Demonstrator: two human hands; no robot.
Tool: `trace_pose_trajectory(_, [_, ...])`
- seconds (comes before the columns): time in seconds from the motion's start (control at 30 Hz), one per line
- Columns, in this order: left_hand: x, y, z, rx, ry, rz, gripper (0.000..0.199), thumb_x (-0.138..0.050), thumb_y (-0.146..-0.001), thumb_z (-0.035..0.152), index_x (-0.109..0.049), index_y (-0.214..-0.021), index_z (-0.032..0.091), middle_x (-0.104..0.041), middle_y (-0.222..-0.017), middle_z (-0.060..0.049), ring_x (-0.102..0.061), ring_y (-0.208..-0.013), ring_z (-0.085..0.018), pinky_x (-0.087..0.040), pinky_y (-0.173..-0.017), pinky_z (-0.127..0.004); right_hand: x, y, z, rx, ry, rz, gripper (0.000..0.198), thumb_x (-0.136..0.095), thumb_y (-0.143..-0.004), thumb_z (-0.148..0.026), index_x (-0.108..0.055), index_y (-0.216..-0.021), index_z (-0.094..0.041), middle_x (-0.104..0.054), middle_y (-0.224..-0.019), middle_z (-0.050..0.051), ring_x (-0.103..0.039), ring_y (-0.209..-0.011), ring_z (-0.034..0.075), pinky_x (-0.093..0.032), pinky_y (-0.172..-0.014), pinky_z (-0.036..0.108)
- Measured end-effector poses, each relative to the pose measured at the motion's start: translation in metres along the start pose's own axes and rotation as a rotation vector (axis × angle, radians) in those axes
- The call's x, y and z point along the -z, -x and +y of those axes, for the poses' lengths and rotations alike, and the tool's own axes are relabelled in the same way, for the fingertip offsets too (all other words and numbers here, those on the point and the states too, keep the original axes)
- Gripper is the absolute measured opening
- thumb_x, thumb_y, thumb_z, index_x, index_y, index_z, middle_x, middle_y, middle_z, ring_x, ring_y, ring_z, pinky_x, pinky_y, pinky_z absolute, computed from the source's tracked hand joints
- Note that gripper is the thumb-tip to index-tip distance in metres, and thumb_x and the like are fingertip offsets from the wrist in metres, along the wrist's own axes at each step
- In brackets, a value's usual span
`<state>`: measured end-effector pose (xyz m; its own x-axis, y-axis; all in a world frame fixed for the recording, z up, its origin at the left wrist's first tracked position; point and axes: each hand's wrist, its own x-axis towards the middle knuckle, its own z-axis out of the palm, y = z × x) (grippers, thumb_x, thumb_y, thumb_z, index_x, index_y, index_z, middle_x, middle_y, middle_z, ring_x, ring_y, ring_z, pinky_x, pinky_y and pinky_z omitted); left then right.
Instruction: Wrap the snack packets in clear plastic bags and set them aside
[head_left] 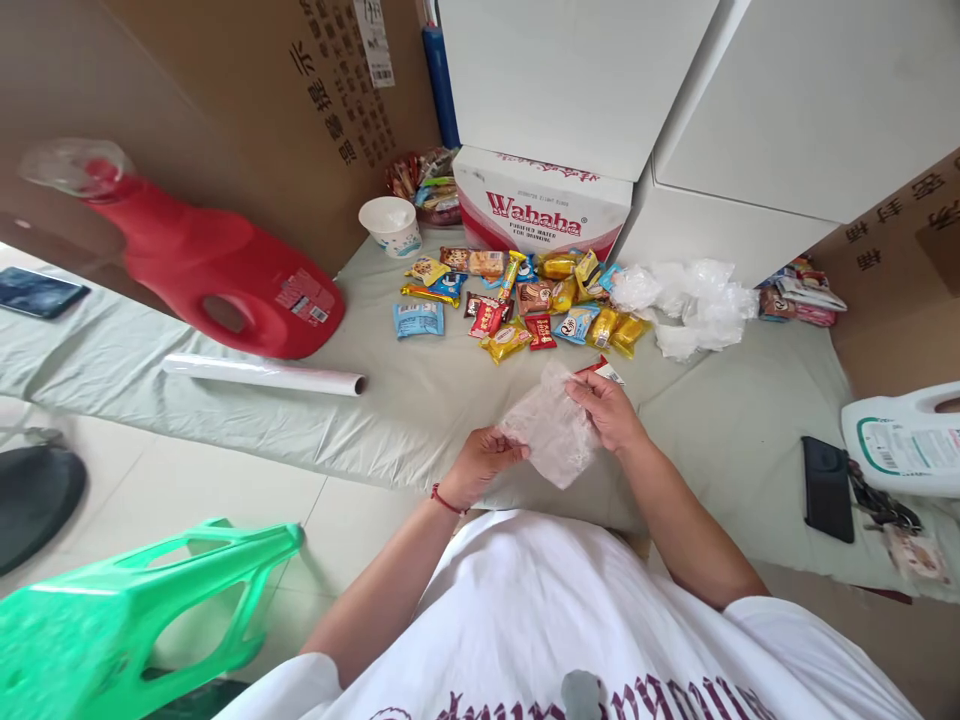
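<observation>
A clear plastic bag point(559, 440) is stretched between my two hands above the near edge of the cloth-covered table. My left hand point(484, 465) pinches its lower left side, a red cord around the wrist. At the upper right side, my right hand point(606, 405) grips the bag with thumb and fingers. Partly hidden behind that hand lies a red and white packet point(604, 370). Just beyond, wrapped snacks point(536, 295) lie in a loose group of yellow, red, blue and brown. To their right sits a heap of crumpled clear bags point(697, 305).
A Wahaha carton point(544, 205) and a paper cup point(391, 225) stand at the back. On the left are a red jug point(232, 270) and a white roll point(262, 375). A black phone point(827, 488) and white jug point(907, 440) lie right. A green stool point(150, 610) stands on the floor.
</observation>
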<state>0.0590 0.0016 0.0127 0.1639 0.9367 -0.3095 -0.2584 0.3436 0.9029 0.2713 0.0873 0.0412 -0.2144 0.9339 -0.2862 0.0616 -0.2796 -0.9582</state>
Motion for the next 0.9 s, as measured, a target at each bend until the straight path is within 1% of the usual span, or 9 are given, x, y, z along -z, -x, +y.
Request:
trace_pose_trajectory(0.17, [0.048, -0.007, 0.007, -0.177, -0.218, 0.271, 0.035, -0.073, -0.082, 0.055, -0.07, -0.081, 0.02, -0.065, -0.073, -0.002, -0.054, -0.065, -0.014, -0.045, -0.063, -0.027, 0.013, 0.011, 0.02, 0.079, 0.2, 0.142, 0.042, -0.066, -0.083, -0.06, -0.05, -0.071, -0.023, -0.036, -0.06, -0.006, -0.03, -0.055, 0.011, -0.026, -0.051, 0.025])
trace_pose_trajectory(0.23, [0.079, -0.031, 0.028, -0.324, -0.52, 0.464, 0.032, -0.066, -0.088, 0.054, -0.07, -0.083, 0.022, -0.064, -0.076, -0.003, -0.056, -0.071, -0.017, -0.048, -0.073, -0.03, 0.018, 0.019, 0.031, 0.086, 0.213, 0.183, 0.041, -0.064, -0.086, -0.059, -0.051, -0.073, -0.023, -0.038, -0.062, -0.006, -0.032, -0.056, 0.012, -0.027, -0.052, 0.025])
trace_pose_trajectory(0.3, [0.114, -0.069, 0.059, -0.462, -0.798, 0.628, 0.033, -0.057, -0.094, 0.051, -0.07, -0.086, 0.021, -0.069, -0.094, -0.009, -0.061, -0.093, -0.024, -0.048, -0.094, -0.037, 0.023, 0.028, 0.04, 0.073, 0.212, 0.203, 0.039, -0.063, -0.088, -0.06, -0.055, -0.078, -0.023, -0.043, -0.064, -0.005, -0.035, -0.057, 0.012, -0.03, -0.053, 0.025])
trace_pose_trajectory(0.4, [0.158, -0.139, 0.105, -0.387, -0.984, 0.67, 0.035, -0.046, -0.1, 0.042, -0.069, -0.114, 0.02, -0.064, -0.132, -0.015, -0.051, -0.133, -0.032, -0.032, -0.118, -0.05, 0.026, 0.04, 0.045, 0.063, 0.252, 0.221, 0.04, -0.062, -0.089, -0.062, -0.059, -0.084, -0.022, -0.046, -0.065, -0.005, -0.037, -0.057, 0.013, -0.032, -0.054, 0.026])
trace_pose_trajectory(0.47, [0.174, -0.179, 0.124, -0.271, -0.966, 0.717, 0.038, -0.045, -0.099, 0.037, -0.065, -0.126, 0.018, -0.055, -0.148, -0.017, -0.041, -0.143, -0.035, -0.024, -0.122, -0.057, 0.026, 0.046, 0.047, 0.071, 0.28, 0.23, 0.041, -0.061, -0.089, -0.063, -0.06, -0.084, -0.022, -0.045, -0.064, -0.005, -0.038, -0.057, 0.013, -0.032, -0.053, 0.026])
trace_pose_trajectory(0.57, [0.169, -0.216, 0.121, -0.199, -0.918, 0.7, 0.039, -0.045, -0.099, 0.034, -0.066, -0.123, 0.012, -0.061, -0.14, -0.023, -0.045, -0.14, -0.038, -0.026, -0.12, -0.061, 0.024, 0.052, 0.051, 0.075, 0.316, 0.226, 0.041, -0.06, -0.09, -0.062, -0.063, -0.084, -0.022, -0.046, -0.064, -0.004, -0.038, -0.057, 0.014, -0.032, -0.054, 0.027])
trace_pose_trajectory(0.73, [0.1, -0.22, 0.052, -0.234, -0.838, 0.628, 0.046, -0.04, -0.102, 0.044, -0.065, -0.128, 0.014, -0.064, -0.137, -0.02, -0.049, -0.139, -0.034, -0.032, -0.121, -0.053, 0.023, 0.055, 0.07, 0.065, 0.398, 0.211, 0.037, -0.058, -0.093, -0.057, -0.065, -0.083, -0.022, -0.049, -0.064, -0.003, -0.042, -0.059, 0.016, -0.036, -0.057, 0.028])
trace_pose_trajectory(0.83, [0.073, -0.21, 0.03, -0.455, -0.751, 0.581, 0.053, -0.044, -0.101, 0.057, -0.064, -0.131, 0.019, -0.056, -0.148, -0.016, -0.037, -0.15, -0.032, -0.021, -0.127, -0.051, 0.026, 0.054, 0.078, 0.106, 0.494, 0.162, 0.032, -0.057, -0.095, -0.053, -0.066, -0.084, -0.024, -0.054, -0.066, -0.002, -0.048, -0.062, 0.017, -0.039, -0.06, 0.029])
trace_pose_trajectory(0.9, [0.085, -0.212, 0.042, -0.565, -0.799, 0.63, 0.056, -0.041, -0.101, 0.06, -0.066, -0.129, 0.018, -0.048, -0.157, -0.014, -0.026, -0.156, -0.031, -0.014, -0.13, -0.049, 0.029, 0.054, 0.079, 0.134, 0.533, 0.141, 0.03, -0.056, -0.096, -0.05, -0.066, -0.085, -0.025, -0.056, -0.067, -0.001, -0.051, -0.063, 0.018, -0.041, -0.06, 0.03])
